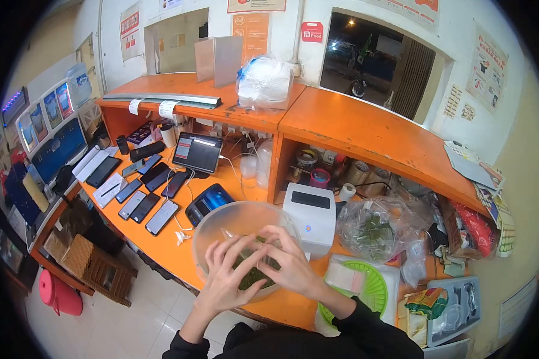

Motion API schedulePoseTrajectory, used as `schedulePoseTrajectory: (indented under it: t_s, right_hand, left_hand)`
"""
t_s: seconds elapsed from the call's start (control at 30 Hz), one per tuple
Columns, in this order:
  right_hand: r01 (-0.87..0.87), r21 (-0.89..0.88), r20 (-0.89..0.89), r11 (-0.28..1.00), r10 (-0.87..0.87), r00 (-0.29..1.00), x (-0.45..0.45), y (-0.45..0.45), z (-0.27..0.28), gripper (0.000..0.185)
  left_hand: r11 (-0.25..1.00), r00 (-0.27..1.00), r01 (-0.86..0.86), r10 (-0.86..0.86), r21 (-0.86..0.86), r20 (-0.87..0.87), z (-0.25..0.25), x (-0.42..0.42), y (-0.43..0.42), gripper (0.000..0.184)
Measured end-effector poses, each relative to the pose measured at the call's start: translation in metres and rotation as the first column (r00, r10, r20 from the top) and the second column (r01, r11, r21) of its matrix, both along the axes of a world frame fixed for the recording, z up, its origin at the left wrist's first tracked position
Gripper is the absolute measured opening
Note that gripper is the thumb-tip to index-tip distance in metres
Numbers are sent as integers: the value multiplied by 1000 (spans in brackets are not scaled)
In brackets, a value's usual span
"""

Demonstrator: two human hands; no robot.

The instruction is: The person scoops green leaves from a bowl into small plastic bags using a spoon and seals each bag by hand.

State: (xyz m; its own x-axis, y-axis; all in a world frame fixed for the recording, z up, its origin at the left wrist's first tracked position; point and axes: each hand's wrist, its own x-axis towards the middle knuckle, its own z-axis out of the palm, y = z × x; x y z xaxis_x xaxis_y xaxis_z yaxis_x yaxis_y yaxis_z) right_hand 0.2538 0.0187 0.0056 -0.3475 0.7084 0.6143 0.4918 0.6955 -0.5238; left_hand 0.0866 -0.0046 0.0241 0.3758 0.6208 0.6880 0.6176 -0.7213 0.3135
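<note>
Two hands hold one small clear plastic bag (261, 254) between them, above the mouth of one round, see-through tub (205, 239) that has green bits in it. The left hand (226, 281) has its fingers spread and curved, their tips close to the bag. The right hand (290, 266) bends its fingers in toward the left's; exactly which tips pinch the plastic, I cannot tell.

The tub sits at the front edge of one orange counter (245, 190). Just beside it are one white machine (308, 218) and one black device (208, 205) with a blue screen. Farther left lie at least eight phones (161, 217), near one upright tablet (197, 152). To the right are one big clear bag (374, 230) with green leaves inside, one round green plate (374, 286) and one grey tray (474, 302). One pink bin (61, 293) stands on the floor.
</note>
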Motion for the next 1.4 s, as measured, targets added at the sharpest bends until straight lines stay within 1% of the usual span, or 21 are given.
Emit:
schedulePoseTrajectory:
  t_s: [0.1,0.2,0.33,0.37,0.47,0.5,0.53,0.6,0.63,0.67,0.7,0.77,0.8,0.87,0.97,1.07,1.17,1.2,1.27,1.37,1.4]
  right_hand:
    - [-79,6,63,997,78,995,-4,1,11,25]
    - [-158,-1,94,988,157,983,-9,7,19,25]
    - [-293,-75,69,953,298,952,-24,22,25,24]
    - [-304,-59,107,951,309,945,-29,26,26,22]
    - [-441,-144,6,886,447,895,-47,36,36,20]
    - [-525,-120,-58,843,522,851,-51,47,38,17]
    - [-549,-70,-104,833,541,834,-54,59,40,16]
    - [-511,-241,-89,825,505,858,-58,85,35,18]
    - [-452,-260,85,854,486,870,-59,101,16,21]
    - [-377,-389,314,841,505,804,-57,117,-14,25]
    - [-268,-489,516,830,524,678,-54,126,-38,29]
    - [57,-620,754,782,574,318,-52,125,-57,34]
    - [59,-629,769,775,609,193,-48,126,-72,37]
    - [70,-701,712,710,689,134,-42,130,-98,32]
    - [-103,-694,643,713,677,358,-39,137,-99,29]
    - [-238,-443,738,864,502,451,-34,134,-74,27]
    - [-182,-434,847,882,468,251,-27,106,-52,17]
    - [-216,-487,790,846,532,303,-18,97,-66,10]
    - [-260,-617,639,743,665,387,-8,83,-82,10]
    - [-110,-847,485,520,841,240,-18,96,-46,26]
    - [-107,-875,428,472,858,282,-15,103,-46,28]
  left_hand:
    - [1000,994,1,1,13,-114,-14,-8,7,57]
    - [999,997,-34,37,39,-65,-17,-16,7,58]
    - [991,991,-129,128,23,33,-15,-27,5,60]
    - [988,989,-147,146,45,38,-17,-32,6,61]
    - [978,972,-206,207,-15,111,-20,-47,3,60]
    - [974,961,-226,225,-14,158,-22,-52,3,59]
    - [962,940,-270,270,-27,208,-23,-57,1,60]
    - [932,884,-358,358,-56,301,-24,-70,-5,61]
    - [930,854,-349,365,-113,370,-34,-78,-8,67]
    - [936,816,-316,351,-153,459,-39,-83,-12,68]
    - [942,770,-277,335,-188,543,-43,-87,-16,69]
    - [948,688,-158,306,-275,658,-57,-96,-25,69]
    - [945,641,-124,309,-303,702,-63,-98,-29,69]
    - [934,537,-50,323,-353,779,-73,-99,-36,68]
    - [902,494,-53,397,-429,773,-85,-106,-44,68]
    - [876,402,-22,449,-482,798,-92,-109,-50,69]
    - [868,394,1,455,-496,798,-98,-112,-49,69]
    - [870,394,8,450,-493,801,-100,-112,-48,69]
    - [874,395,21,438,-485,807,-103,-112,-45,68]
    - [877,341,51,434,-478,834,-100,-106,-42,68]
    - [882,349,48,425,-469,835,-101,-106,-41,68]
